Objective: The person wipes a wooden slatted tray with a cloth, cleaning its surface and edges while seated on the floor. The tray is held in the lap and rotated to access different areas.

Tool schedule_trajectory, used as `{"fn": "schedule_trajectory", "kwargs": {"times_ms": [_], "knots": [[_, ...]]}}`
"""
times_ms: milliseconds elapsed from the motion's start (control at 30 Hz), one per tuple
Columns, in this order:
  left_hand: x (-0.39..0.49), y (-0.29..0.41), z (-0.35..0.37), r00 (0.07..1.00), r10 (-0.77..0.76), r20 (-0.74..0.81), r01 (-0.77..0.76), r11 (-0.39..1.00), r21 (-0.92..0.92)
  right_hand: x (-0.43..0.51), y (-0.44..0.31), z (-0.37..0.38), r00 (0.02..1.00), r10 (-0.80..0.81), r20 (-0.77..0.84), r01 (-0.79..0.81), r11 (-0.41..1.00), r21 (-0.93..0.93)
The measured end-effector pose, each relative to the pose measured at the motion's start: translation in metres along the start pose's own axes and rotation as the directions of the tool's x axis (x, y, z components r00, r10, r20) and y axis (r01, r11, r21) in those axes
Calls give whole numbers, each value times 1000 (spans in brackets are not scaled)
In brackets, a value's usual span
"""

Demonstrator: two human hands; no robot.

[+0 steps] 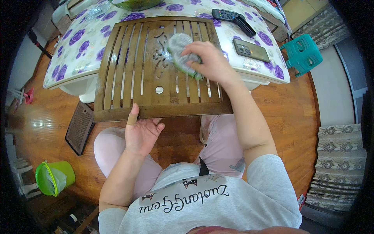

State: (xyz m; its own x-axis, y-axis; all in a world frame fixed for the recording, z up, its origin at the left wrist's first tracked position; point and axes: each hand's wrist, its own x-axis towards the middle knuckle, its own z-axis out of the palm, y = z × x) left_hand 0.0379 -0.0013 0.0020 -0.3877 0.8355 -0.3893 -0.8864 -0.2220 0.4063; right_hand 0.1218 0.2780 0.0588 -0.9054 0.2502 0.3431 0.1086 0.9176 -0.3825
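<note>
A slatted wooden panel [163, 108] with a carved middle strip and a round hole lies tilted over the near edge of a table with a purple-flowered tablecloth [84, 63]. My left hand [142, 134], a bandage round its thumb, supports the near frame edge from below, its thumb up against the front. In my right hand [211, 60] is a bunched grey-white cloth with a green edge [182, 48], pressed on the panel right of the carving. The right hand and cloth are slightly blurred.
Right of the panel lie a remote control [223, 14], a black object [244, 26] and a smartphone [251, 50]. A green bowl [131, 4] stands at the far edge. A teal stool [304, 54], a dark tray [79, 128] and a lime-green bin [55, 178] are on the floor.
</note>
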Motion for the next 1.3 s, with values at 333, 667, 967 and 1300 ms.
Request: {"fn": "schedule_trajectory", "kwargs": {"times_ms": [333,667,967,1300], "knots": [[4,0,-9,997,-17,77,21,999,-48,-2,-12,-7,995,97,15,-98,993,61],[2,-1,3,999,-32,-26,33,999,19,-29,-81,-4,866,-361,346,161,857,490],[4,0,-3,998,9,61,-9,1000,0,-26,-20,-35,989,117,95,-122,991,48],[5,2,0,999,-3,-46,3,1000,6,-38,-89,6,933,-210,291,115,944,310]]}}
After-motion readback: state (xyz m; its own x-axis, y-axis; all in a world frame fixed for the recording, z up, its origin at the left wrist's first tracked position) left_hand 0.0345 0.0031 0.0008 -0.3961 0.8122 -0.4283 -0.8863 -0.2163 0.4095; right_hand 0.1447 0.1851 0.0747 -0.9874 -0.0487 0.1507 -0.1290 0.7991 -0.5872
